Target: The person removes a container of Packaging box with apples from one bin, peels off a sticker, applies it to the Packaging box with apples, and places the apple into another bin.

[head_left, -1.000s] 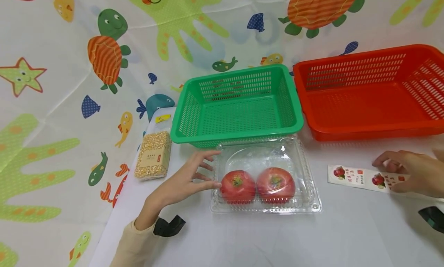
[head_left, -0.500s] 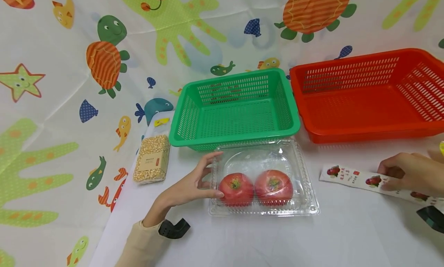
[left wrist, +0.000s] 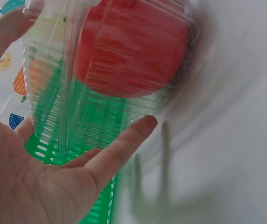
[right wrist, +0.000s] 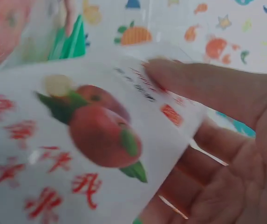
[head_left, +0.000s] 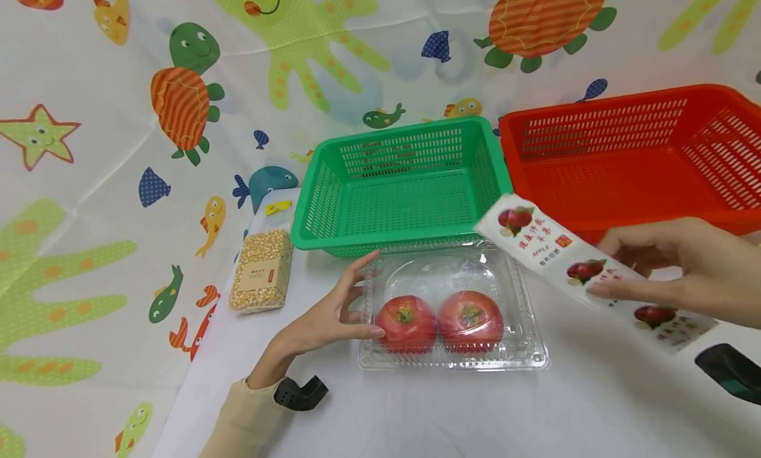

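Paper strip (head_left: 549, 250) with printed apple labels is pinched in the right hand (head_left: 695, 266), held above the table (head_left: 582, 412) near the clear box (head_left: 442, 266). Two apples (head_left: 407, 322) are enclosed there; the box's left side is flanked by the widely spread left hand (head_left: 327, 326), contact being hard to tell.

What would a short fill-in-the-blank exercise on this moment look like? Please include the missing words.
1. The clear container holds ____ red apples.
2. The hand pinching the label strip is the person's ____ one.
3. The basket directly behind the container is coloured ____.
4. In the head view, the left hand is at the container's ____ side.

Missing words: two; right; green; left.
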Available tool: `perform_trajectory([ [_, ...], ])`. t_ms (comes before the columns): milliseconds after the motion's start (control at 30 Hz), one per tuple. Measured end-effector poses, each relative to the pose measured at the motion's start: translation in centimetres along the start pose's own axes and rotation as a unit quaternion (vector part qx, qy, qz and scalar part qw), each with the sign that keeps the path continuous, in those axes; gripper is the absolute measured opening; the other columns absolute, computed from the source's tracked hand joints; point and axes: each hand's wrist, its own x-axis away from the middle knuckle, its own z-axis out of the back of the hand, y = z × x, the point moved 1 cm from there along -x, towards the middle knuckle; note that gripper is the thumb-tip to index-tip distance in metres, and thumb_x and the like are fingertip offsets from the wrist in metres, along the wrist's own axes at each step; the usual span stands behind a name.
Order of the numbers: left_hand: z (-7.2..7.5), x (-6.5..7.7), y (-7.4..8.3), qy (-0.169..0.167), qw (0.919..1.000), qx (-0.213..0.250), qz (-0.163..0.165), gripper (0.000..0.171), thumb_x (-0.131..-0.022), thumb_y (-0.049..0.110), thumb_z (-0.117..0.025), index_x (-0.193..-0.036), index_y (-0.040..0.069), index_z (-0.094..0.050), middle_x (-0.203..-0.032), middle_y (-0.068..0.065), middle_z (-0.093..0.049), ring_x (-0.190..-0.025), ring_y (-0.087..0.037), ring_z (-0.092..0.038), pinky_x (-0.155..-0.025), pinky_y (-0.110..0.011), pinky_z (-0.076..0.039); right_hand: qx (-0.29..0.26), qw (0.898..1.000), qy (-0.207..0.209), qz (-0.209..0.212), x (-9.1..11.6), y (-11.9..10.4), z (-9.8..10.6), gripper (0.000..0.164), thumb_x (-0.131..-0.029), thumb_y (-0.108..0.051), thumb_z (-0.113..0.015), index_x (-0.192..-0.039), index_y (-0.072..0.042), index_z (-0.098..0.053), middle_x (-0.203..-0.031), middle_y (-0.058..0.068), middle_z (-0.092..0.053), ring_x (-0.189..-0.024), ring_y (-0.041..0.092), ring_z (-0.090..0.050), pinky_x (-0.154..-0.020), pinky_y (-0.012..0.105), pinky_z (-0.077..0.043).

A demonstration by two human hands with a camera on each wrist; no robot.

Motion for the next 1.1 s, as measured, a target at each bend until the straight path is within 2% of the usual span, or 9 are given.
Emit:
perform_trajectory([
  [200, 0.0, 0.0, -0.1, 0.001, 1.0, 0.003, -0.002, 0.109, -0.088, 0.028, -0.086, -0.166, 0.039, -0.01, -0.168, -0.014, -0.01, -0.152, -0.05, -0.021, -0.109, -0.07, -0.041, -0.161, 0.986, 0.005, 0.038, -4.2, -6.0, 1.7, 0.025, -0.093, -0.021, -0.082, -0.116, -0.017, -0.073, -0.111, 0.004, -0.075, -0.092, 0.021, -0.073, -0.068, 0.036, -0.064],
  [333, 0.0, -0.1, 0.0, 0.002, 1.0, 0.007, -0.004, 0.11, -0.088, 0.028, -0.086, -0.166, 0.038, -0.01, -0.168, -0.014, -0.011, -0.152, -0.049, -0.02, -0.108, -0.069, -0.042, -0.231, 0.972, 0.027, 0.022, -6.9, -8.9, 1.9, 0.035, -0.096, -0.028, -0.079, -0.128, -0.015, -0.071, -0.115, 0.004, -0.075, -0.097, 0.021, -0.074, -0.076, 0.031, -0.063],
  [467, 0.0, -0.1, 0.1, 0.001, 0.9999, 0.014, 0.003, 0.11, -0.088, 0.028, -0.086, -0.166, 0.039, -0.01, -0.168, -0.016, -0.011, -0.153, -0.049, -0.019, -0.109, -0.068, -0.042, -0.262, 0.964, 0.044, 0.007, -9.0, -9.8, 1.3, 0.045, -0.098, -0.033, -0.075, -0.138, -0.014, -0.066, -0.122, 0.004, -0.073, -0.105, 0.017, -0.072, -0.083, 0.023, -0.06],
  [667, 0.2, 0.2, 1.1, 0.005, 0.999, -0.023, 0.038, 0.108, -0.088, 0.029, -0.087, -0.166, 0.04, -0.013, -0.168, -0.013, -0.018, -0.15, -0.045, -0.028, -0.108, -0.061, -0.047, -0.297, 0.954, 0.047, 0.012, -10.7, -9.8, 0.2, 0.048, -0.098, -0.031, -0.076, -0.14, -0.012, -0.064, -0.122, 0.002, -0.074, -0.105, 0.017, -0.071, -0.085, 0.027, -0.06],
  [800, -0.4, 0.3, 3.5, 0.045, 0.9884, -0.116, 0.086, 0.101, -0.091, 0.035, -0.084, -0.166, 0.035, -0.016, -0.164, -0.013, -0.031, -0.139, -0.038, -0.047, -0.102, -0.052, -0.054, -0.313, 0.949, 0.046, 0.013, -10.9, -9.6, -0.2, 0.049, -0.098, -0.029, -0.076, -0.141, -0.011, -0.064, -0.121, 0.002, -0.075, -0.101, 0.017, -0.073, -0.084, 0.029, -0.061],
  [933, -1.7, 0.2, 7.0, 0.117, 0.9538, -0.251, 0.117, 0.087, -0.095, 0.05, -0.075, -0.163, 0.023, -0.029, -0.154, -0.01, -0.047, -0.123, -0.029, -0.062, -0.093, -0.045, -0.059, -0.332, 0.943, 0.037, 0.011, -10.9, -9.8, -0.6, 0.049, -0.098, -0.028, -0.077, -0.141, -0.01, -0.063, -0.121, 0.005, -0.075, -0.097, 0.019, -0.076, -0.082, 0.031, -0.062],
  [1000, -2.0, -0.2, 8.7, 0.154, 0.9432, -0.276, 0.104, 0.082, -0.096, 0.051, -0.073, -0.16, 0.019, -0.034, -0.147, -0.008, -0.053, -0.119, -0.027, -0.064, -0.092, -0.044, -0.06, -0.335, 0.942, 0.034, 0.01, -10.9, -9.9, -0.9, 0.049, -0.098, -0.027, -0.077, -0.141, -0.009, -0.063, -0.121, 0.006, -0.075, -0.097, 0.019, -0.077, -0.081, 0.032, -0.063],
  [1033, -2.0, -0.6, 9.5, 0.173, 0.944, -0.268, 0.085, 0.08, -0.096, 0.049, -0.074, -0.159, 0.017, -0.036, -0.143, -0.008, -0.056, -0.118, -0.026, -0.064, -0.093, -0.043, -0.059, -0.336, 0.941, 0.032, 0.013, -10.8, -10.0, -1.1, 0.048, -0.098, -0.027, -0.077, -0.14, -0.008, -0.064, -0.12, 0.007, -0.075, -0.097, 0.02, -0.077, -0.081, 0.033, -0.063],
  [1100, -1.9, -1.8, 10.8, 0.195, 0.9577, -0.209, 0.03, 0.074, -0.098, 0.038, -0.076, -0.157, 0.014, -0.037, -0.137, -0.008, -0.059, -0.118, -0.025, -0.065, -0.097, -0.044, -0.058, -0.334, 0.942, 0.031, 0.021, -10.7, -10.1, -1.4, 0.047, -0.098, -0.026, -0.077, -0.139, -0.006, -0.064, -0.12, 0.008, -0.075, -0.096, 0.019, -0.077, -0.081, 0.033, -0.063],
])
